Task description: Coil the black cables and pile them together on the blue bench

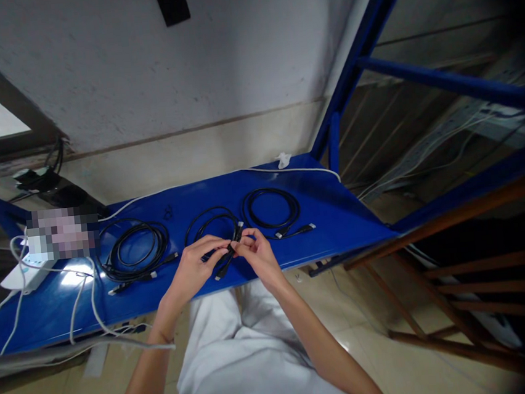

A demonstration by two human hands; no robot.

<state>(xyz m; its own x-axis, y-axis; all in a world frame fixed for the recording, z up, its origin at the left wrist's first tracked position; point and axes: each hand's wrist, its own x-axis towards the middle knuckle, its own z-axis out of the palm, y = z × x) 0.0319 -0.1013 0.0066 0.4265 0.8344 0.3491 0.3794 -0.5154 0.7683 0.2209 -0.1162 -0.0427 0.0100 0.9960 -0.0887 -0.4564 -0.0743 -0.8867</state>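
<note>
Above the front edge of the blue table, my left hand and my right hand meet at a coiled black cable. The fingers of both hands pinch it near its ends, where two plugs stick out, one upward and one down toward me. The fingers hide part of the coil. To the right lies a second coiled black cable, its plugs pointing toward the front. Left of my hands, more black cable lies coiled, with several plugs at its front side.
The blue table stands against a wall. A white power strip and loose white cords occupy its left end. Small black ties lie behind the coils. A crumpled white scrap sits at the back. Blue frame bars rise at right.
</note>
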